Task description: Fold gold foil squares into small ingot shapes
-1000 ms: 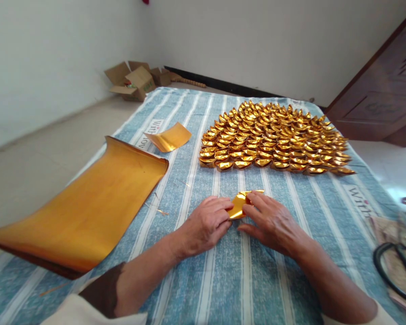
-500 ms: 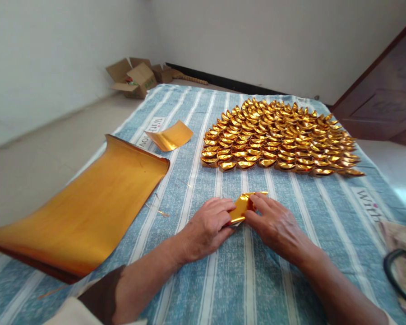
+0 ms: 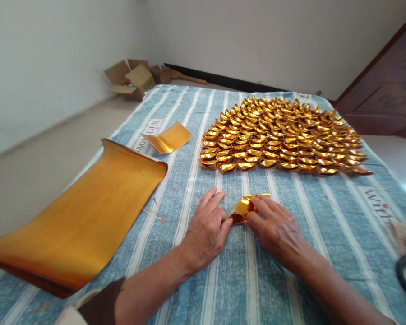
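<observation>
A partly folded piece of shiny gold foil paper (image 3: 244, 205) lies on the cloth between my hands. My right hand (image 3: 275, 228) grips its right side, fingers bent over the top and thumb side against the lower edge. My left hand (image 3: 206, 228) rests at the left end, thumb tip touching the paper's corner, the other fingers stretched out and off it. Beyond my hands, many folded gold foil ingots (image 3: 284, 140) stand in close rows. To the left lies a large curled stack of gold sheets (image 3: 91, 207). Behind it sits a small curved gold sheet (image 3: 169, 138).
A blue and white striped cloth (image 3: 196, 293) covers the table. Thin gold scraps (image 3: 161, 220) lie beside the large stack. At the right edge, a black curved handle (image 3: 402, 271) is partly cut off. Open cardboard boxes (image 3: 135, 81) stand on the floor past the table's far left.
My left hand has let go of the paper's upper left side, its fingers straightening and moving left. The paper's left end now shows an open fold. My right hand keeps its hold.
</observation>
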The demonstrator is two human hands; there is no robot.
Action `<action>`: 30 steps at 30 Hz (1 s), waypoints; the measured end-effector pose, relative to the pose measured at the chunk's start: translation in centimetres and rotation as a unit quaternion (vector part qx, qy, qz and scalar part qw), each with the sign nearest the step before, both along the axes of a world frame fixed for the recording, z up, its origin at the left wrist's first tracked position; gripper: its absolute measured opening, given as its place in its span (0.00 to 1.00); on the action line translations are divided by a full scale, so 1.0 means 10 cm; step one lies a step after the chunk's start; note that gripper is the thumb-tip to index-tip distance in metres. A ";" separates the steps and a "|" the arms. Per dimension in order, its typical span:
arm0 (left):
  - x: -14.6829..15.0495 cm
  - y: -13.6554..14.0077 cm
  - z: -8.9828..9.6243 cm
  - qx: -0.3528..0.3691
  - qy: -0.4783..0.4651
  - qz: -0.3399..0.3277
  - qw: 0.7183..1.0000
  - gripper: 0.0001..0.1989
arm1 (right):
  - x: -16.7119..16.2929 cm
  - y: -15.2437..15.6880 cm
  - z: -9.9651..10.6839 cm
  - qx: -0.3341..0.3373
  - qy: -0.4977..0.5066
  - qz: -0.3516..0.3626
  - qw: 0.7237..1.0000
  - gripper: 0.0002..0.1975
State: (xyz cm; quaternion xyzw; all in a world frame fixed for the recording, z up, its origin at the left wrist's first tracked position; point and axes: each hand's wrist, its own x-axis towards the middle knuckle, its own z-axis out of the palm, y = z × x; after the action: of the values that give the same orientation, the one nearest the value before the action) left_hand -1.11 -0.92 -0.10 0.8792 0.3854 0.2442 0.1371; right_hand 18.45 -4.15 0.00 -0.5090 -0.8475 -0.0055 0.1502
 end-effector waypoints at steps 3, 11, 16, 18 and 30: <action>0.01 0.00 0.00 0.009 0.006 0.015 1.000 0.10 | -0.01 0.00 -0.02 0.017 0.006 -0.004 1.000 0.11; 0.00 0.00 -0.02 0.011 0.012 0.025 1.000 0.09 | -0.03 -0.01 -0.05 0.011 0.015 -0.013 1.000 0.11; 0.01 0.00 -0.02 -0.008 0.011 0.029 0.999 0.09 | -0.03 -0.02 -0.05 0.018 0.017 -0.016 1.000 0.11; 0.01 0.01 -0.02 -0.015 0.008 0.033 0.999 0.09 | -0.03 -0.02 -0.06 0.020 0.019 -0.017 0.999 0.11; 0.00 0.00 -0.03 -0.015 0.008 0.034 0.999 0.09 | -0.04 -0.03 -0.05 0.024 -0.002 -0.021 0.999 0.08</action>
State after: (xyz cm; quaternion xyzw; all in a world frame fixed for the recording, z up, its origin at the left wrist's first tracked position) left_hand -1.10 -0.87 -0.40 0.8655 0.4193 0.2362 0.1388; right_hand 18.08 -4.43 -0.51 -0.5229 -0.8367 -0.0304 0.1602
